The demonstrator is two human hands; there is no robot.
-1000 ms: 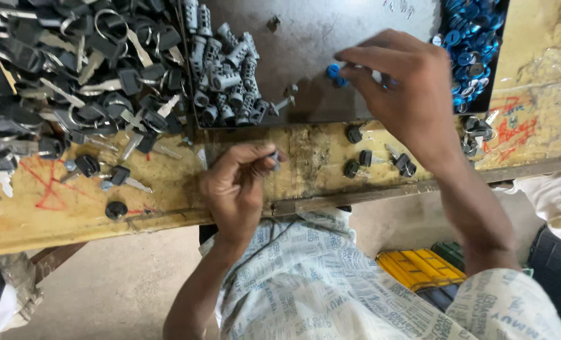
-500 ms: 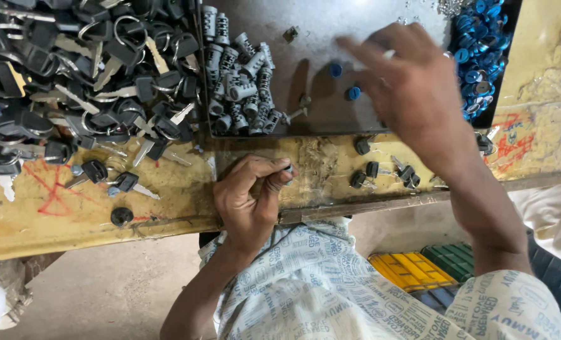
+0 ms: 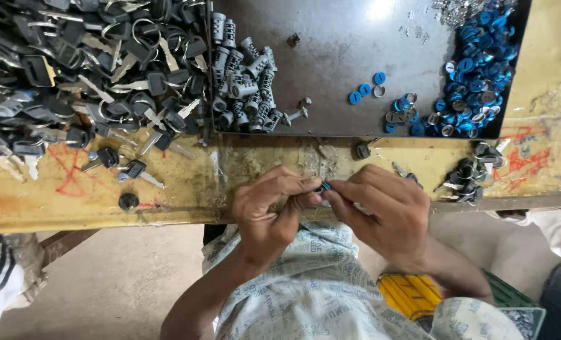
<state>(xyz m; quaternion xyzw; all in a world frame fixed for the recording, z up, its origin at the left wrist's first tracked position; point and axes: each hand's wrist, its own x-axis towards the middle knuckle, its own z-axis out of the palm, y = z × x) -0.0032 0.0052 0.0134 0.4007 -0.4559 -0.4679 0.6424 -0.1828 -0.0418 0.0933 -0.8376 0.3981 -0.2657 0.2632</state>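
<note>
Left hand (image 3: 273, 211) and right hand (image 3: 381, 211) meeting fingertips at the counter (image 3: 261, 170) edge, both pinched shut on a small, seemingly blue-tipped part (image 3: 323, 186), keys (image 3: 85, 69) heaped far left

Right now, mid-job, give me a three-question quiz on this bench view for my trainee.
1. True or false: the left hand and right hand meet fingertip to fingertip over the bench edge.
2. Where does the pile of blue caps lie? A) on the dark tray, right side B) on the floor C) among the keys
3. Fill in: the heap of black-headed keys lies to the ____ of the grey lock cylinders.

Key:
1. True; they pinch a small dark part between them.
2. A
3. left
</note>
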